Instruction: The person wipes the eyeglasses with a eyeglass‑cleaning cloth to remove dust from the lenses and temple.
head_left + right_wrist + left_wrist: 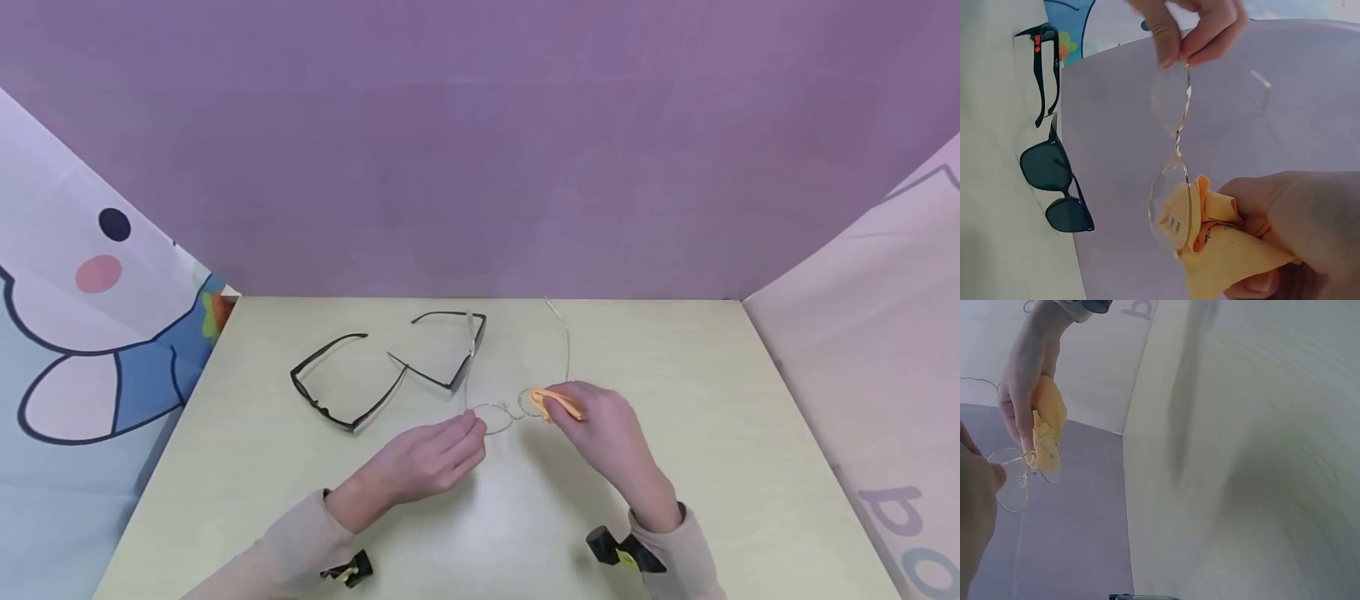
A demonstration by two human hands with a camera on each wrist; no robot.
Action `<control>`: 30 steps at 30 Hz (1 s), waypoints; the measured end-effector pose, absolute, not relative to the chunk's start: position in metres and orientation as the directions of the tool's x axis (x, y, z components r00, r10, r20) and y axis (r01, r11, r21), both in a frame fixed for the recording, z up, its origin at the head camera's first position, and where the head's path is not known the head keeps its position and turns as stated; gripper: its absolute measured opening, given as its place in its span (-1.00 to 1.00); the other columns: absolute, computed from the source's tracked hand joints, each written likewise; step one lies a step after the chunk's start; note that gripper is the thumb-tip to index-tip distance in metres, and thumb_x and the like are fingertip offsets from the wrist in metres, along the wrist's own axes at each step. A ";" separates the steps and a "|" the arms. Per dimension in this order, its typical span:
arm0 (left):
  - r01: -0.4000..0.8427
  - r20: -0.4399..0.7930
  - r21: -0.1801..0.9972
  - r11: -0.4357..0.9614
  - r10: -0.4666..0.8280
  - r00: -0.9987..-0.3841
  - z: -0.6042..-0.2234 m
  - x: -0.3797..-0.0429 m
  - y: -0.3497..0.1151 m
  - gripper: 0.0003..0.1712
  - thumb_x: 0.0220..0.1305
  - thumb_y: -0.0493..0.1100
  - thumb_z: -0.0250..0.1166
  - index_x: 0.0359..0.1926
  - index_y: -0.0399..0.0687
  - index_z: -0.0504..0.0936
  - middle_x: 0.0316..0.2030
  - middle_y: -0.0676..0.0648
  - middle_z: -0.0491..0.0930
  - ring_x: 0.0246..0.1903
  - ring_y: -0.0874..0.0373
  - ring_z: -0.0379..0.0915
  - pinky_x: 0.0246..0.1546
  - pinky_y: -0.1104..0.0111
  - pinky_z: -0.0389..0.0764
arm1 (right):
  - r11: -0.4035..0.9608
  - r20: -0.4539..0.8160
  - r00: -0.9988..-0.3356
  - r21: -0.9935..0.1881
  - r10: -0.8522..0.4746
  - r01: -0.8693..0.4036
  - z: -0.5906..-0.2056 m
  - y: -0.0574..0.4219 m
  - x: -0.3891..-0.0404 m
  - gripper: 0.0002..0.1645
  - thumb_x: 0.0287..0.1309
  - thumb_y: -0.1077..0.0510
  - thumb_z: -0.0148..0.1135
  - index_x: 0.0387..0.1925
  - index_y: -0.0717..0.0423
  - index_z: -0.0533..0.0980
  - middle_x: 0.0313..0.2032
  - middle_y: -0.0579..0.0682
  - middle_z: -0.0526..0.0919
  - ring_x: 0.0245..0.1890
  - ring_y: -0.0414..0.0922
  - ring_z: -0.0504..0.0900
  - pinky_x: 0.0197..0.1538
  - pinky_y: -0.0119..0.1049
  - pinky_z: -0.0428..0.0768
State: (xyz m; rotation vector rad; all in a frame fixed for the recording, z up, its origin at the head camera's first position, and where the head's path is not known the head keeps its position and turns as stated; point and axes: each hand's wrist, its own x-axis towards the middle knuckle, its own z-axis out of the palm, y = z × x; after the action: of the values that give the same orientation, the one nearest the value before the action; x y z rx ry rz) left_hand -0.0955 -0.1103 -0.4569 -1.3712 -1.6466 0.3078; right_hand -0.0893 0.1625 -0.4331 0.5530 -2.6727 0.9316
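Observation:
Thin wire-rimmed glasses (492, 406) with clear round lenses are held up above the table, their temples pointing toward the back. My left hand (431, 458) pinches them at the outer edge of the left rim between thumb and fingers. An orange cloth (1222, 259) is folded in my right hand (611, 425), whose thumb and fingers grip it around the right lens. Through that lens in the right wrist view, the cloth shows with some dark print on it. The left wrist view has the cloth (1050, 415) hanging against the far rim.
Dark sunglasses (1047, 165) with tinted lenses lie on the pale table (750, 467) behind the left hand. Beside them, to the left, are black-framed glasses (303, 387), their temple close to the sunglasses. A purple backdrop (480, 150) rises at the table's back edge, with printed cloth panels on both sides.

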 end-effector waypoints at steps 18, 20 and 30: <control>0.643 0.524 -0.671 0.369 0.850 0.060 -0.451 -0.094 -0.102 -0.68 0.43 -0.51 -0.01 -0.26 -0.15 0.63 -0.17 -0.09 0.68 -0.11 0.13 0.65 0.05 0.41 0.69 | 0.774 0.332 -0.915 -0.509 -0.228 -0.377 -0.439 0.158 -0.095 -0.89 0.21 0.24 0.46 -0.21 0.13 0.76 -0.29 0.01 0.82 -0.53 -0.24 0.64 -0.47 -0.35 0.62; 0.644 0.525 -0.670 0.368 0.849 0.060 -0.451 -0.095 -0.101 -0.69 0.44 -0.49 -0.01 -0.26 -0.15 0.62 -0.16 -0.09 0.68 -0.11 0.13 0.64 0.06 0.40 0.69 | 0.753 0.331 -0.910 -0.524 -0.250 -0.397 -0.439 0.157 -0.094 -0.88 0.22 0.23 0.45 -0.19 0.14 0.76 -0.27 0.01 0.82 -0.49 -0.22 0.69 -0.42 -0.35 0.66; 0.654 0.529 -0.662 0.366 0.846 0.062 -0.451 -0.095 -0.098 -0.68 0.45 -0.48 -0.02 -0.25 -0.14 0.63 -0.16 -0.09 0.67 -0.10 0.13 0.64 0.03 0.41 0.69 | 0.822 0.333 -0.918 -0.446 -0.215 -0.354 -0.437 0.157 -0.093 -0.89 0.20 0.21 0.47 -0.22 0.14 0.76 -0.33 0.03 0.81 -0.67 -0.29 0.43 -0.63 -0.41 0.41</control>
State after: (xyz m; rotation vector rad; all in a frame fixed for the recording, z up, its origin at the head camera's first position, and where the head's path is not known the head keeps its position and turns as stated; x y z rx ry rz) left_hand -0.0949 -0.0983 -0.4510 -1.3552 -1.6565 0.2486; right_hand -0.0927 0.1570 -0.4368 0.4364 -2.7367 0.7457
